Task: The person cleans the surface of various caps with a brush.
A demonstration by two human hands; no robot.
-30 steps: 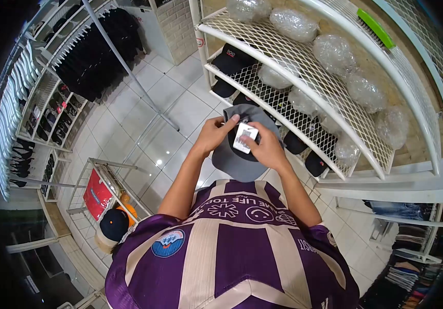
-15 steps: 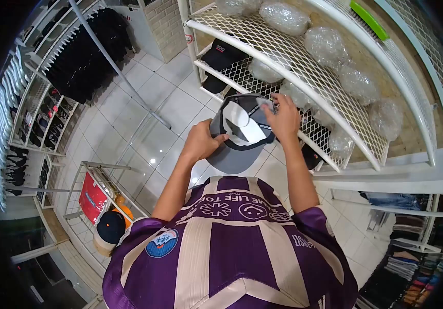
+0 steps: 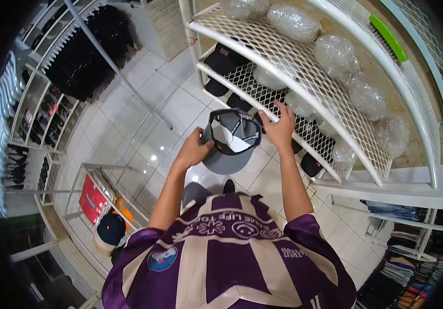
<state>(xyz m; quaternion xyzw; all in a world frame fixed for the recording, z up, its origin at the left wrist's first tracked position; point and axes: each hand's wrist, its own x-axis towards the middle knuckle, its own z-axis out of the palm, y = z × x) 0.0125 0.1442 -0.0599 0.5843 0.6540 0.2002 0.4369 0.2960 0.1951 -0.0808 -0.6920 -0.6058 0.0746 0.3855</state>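
A grey cap (image 3: 227,162) hangs in front of me over the tiled floor, its hollow side turned up and its brim towards me. White lining (image 3: 238,143) and dark printed tape show inside it. My left hand (image 3: 193,149) grips the cap's left edge, thumb at the rim and the other fingers partly hidden. Just off the cap's right side is my right hand (image 3: 281,126), its thumb and fingers spread with nothing seen between them.
At the right, a white mesh shelf (image 3: 293,67) carries several plastic-wrapped bundles (image 3: 336,53) and a green brush (image 3: 387,37). Black caps (image 3: 225,59) lie on the lower tier. A low rack with a dark cap (image 3: 110,229) stands at the left; dark clothes (image 3: 90,56) hang behind.
The cap has moved slightly down and left with my left hand. My right hand was at the cap's edge by a small tag; now its fingers are spread and apart from the cap.
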